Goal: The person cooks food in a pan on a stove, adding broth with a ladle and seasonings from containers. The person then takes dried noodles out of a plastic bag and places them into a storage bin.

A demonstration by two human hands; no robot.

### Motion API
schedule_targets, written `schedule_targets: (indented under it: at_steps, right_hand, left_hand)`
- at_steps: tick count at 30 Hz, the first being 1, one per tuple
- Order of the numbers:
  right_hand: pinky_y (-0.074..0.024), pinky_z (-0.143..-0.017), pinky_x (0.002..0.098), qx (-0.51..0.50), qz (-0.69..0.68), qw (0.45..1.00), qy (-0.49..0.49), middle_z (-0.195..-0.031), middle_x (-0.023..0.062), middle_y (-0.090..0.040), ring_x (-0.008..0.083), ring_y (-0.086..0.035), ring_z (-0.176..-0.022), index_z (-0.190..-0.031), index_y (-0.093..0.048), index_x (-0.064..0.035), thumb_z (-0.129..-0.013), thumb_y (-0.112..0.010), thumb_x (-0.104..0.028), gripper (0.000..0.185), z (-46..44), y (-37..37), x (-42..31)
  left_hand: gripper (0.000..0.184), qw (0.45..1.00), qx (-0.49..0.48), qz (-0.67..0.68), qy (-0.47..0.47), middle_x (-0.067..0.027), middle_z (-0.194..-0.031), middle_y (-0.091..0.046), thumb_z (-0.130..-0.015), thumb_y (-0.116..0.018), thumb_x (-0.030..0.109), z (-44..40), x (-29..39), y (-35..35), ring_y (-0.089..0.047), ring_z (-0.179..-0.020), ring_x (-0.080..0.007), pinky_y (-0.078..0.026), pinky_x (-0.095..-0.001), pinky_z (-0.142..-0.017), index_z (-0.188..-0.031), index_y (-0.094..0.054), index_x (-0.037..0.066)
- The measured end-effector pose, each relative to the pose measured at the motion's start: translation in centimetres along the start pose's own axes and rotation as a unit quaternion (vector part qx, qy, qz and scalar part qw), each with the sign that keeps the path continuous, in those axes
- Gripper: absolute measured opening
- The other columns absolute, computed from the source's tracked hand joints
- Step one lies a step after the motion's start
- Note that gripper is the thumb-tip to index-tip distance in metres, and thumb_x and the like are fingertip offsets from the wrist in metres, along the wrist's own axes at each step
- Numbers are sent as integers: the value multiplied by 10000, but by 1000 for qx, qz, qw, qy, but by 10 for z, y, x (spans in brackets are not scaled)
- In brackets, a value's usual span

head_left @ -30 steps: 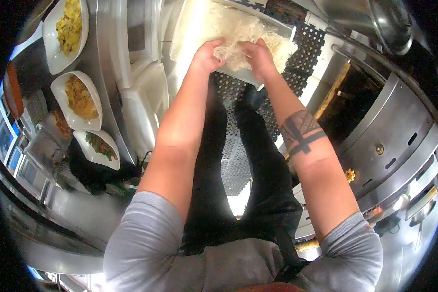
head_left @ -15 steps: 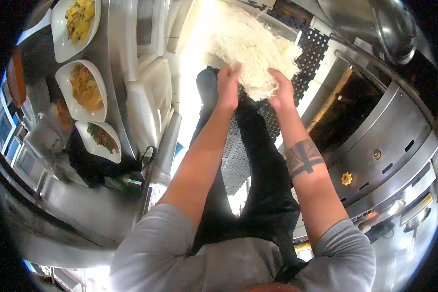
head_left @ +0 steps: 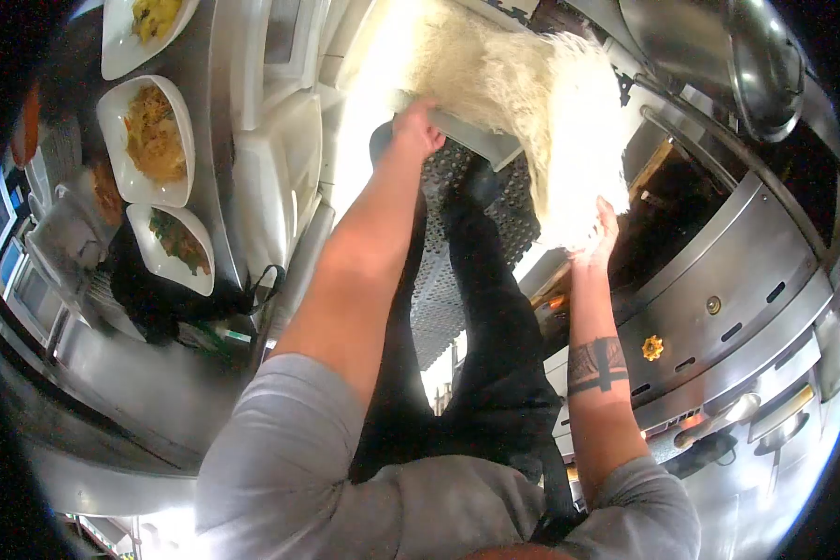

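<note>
A large pale mass of stringy rice noodles (head_left: 583, 131) hangs to the right, overexposed and nearly white. Beneath its lower end, my right hand (head_left: 595, 233) is closed on the strands, with some fingers hidden by them. More noodles lie in a pale rectangular container (head_left: 481, 138) low in front of me, and the two portions seem to run together. My left hand (head_left: 418, 129) is closed at the near-left edge of that container, its fingers curled round the rim.
White dishes of food, including a noodle dish (head_left: 147, 140) and one with greens (head_left: 173, 247), stand on the left counter. Beside them is a white plastic bin (head_left: 275, 177). On the right are a steel stove front (head_left: 719, 308) and a wok (head_left: 765, 70). Perforated black matting (head_left: 453, 243) covers the floor.
My right hand has moved right and toward me, drawing a bundle of noodles outward. My left hand has left the noodles and shifted up-left to the container's edge.
</note>
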State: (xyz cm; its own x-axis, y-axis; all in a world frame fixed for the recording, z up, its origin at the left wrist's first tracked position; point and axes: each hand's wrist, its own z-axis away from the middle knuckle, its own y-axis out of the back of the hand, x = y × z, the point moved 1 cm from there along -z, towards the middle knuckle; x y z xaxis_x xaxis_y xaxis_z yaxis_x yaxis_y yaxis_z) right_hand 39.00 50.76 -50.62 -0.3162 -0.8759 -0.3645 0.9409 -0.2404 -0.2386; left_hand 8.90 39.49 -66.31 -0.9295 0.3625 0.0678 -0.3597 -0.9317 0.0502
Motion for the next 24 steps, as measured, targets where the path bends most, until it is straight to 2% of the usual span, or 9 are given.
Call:
schedule_targets:
  at_steps: [1,3,5,9,12,14,18,20,24]
  right_hand:
    - [-595,-679,383,-26,-31,999,5,-902,116,-686,230,-689,-766,-1043,-634,-17,-927,-555,-247,269,-2,18,-4]
    - [-593,-683,381,-26,-44,999,13,-904,118,-685,237,-689,-773,-1040,-632,-12,-927,-554,-246,271,0,23,-7]
    - [-591,-707,380,44,-12,996,82,-923,128,-686,260,-689,-795,-1033,-633,4,-929,-553,-253,289,0,25,-3]
    - [-602,-772,391,-36,-15,997,72,-1004,140,-692,272,-695,-877,-1078,-626,21,-918,-579,-203,279,6,36,-4]
    - [-599,-762,381,-56,-2,996,71,-997,140,-693,272,-694,-870,-1083,-630,27,-913,-587,-213,297,13,47,-8]
    - [-597,-752,375,-70,5,995,74,-991,138,-694,267,-694,-864,-1084,-632,29,-903,-602,-217,307,23,48,-18]
    - [-596,-730,364,-78,-23,993,88,-971,136,-696,253,-693,-844,-1080,-635,32,-867,-642,-216,327,47,43,-41]
    - [-592,-761,393,-97,-42,991,85,-983,159,-698,273,-695,-857,-1069,-642,51,-863,-626,-229,348,49,44,-47]
    - [-589,-787,417,-119,-37,989,83,-994,183,-700,292,-696,-872,-1059,-649,69,-862,-608,-245,373,37,57,-50]
  left_hand:
    - [451,998,43,-37,5,-140,-1137,-510,-870,-691,274,9,-9,1,-548,-1026,-320,-536,-477,-742,-1257,-509,130]
    - [479,999,48,-23,7,-137,-1175,-507,-856,-705,246,-22,-49,6,-553,-989,-324,-552,-475,-753,-1271,-501,120]
    - [474,996,-87,-7,-27,-157,-1193,-540,-876,-678,203,-29,-75,-5,-588,-1028,-347,-581,-500,-749,-1284,-485,59]
    - [451,987,-114,87,-72,-194,-1197,-569,-901,-634,148,-26,-84,-37,-636,-1028,-362,-602,-519,-742,-1286,-459,-7]
    - [356,990,-67,84,-97,-210,-1101,-627,-901,-590,79,-18,-82,-31,-689,-928,-356,-611,-509,-724,-1227,-501,-33]
    - [288,977,-163,14,-139,-193,-1002,-652,-878,-573,39,-7,-75,-16,-700,-831,-342,-622,-479,-715,-1150,-548,-53]
    - [240,972,-176,-22,-153,-183,-928,-666,-854,-565,8,21,-60,-1,-703,-787,-334,-623,-464,-725,-1086,-584,-52]
    - [196,984,-140,-48,-96,-190,-944,-665,-871,-558,21,17,-59,0,-706,-800,-325,-626,-450,-719,-1043,-592,-67]
    - [169,986,-109,-28,-122,-189,-936,-673,-899,-562,52,-11,-69,-12,-710,-793,-322,-626,-444,-715,-1009,-607,-67]
